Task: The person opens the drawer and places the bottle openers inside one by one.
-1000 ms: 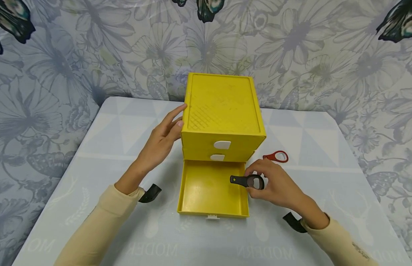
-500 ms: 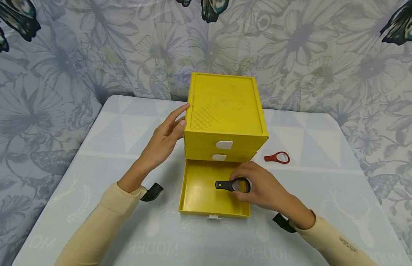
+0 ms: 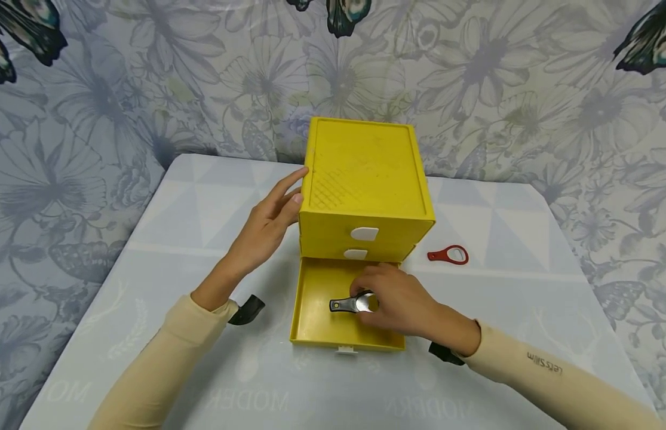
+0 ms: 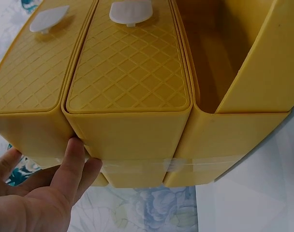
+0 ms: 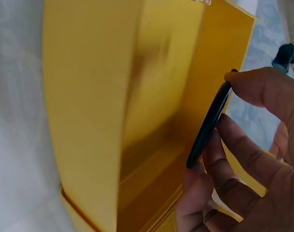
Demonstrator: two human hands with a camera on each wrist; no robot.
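In the head view my right hand (image 3: 394, 298) pinches the ring end of a small black bottle opener (image 3: 342, 305), holding it over the pulled-out bottom drawer (image 3: 313, 325) of a yellow drawer unit (image 3: 367, 167). The opener's short handle points left and its metal part shines. Seen edge-on in the right wrist view, the opener (image 5: 211, 123) is between thumb and fingertips above the drawer cavity. My left hand (image 3: 265, 230) rests on the unit's left side with relaxed fingers; the left wrist view shows fingertips (image 4: 75, 147) against the side wall.
A red bottle opener (image 3: 448, 255) lies on the table right of the unit. Two upper drawers with white tabs (image 3: 364, 233) are closed above the pulled-out one. A patterned cloth backdrop (image 3: 236, 77) rises behind the pale table (image 3: 505, 227).
My right hand has moved left, carrying the black bottle opener from the drawer's right edge to over its middle. My left hand keeps its place on the unit.
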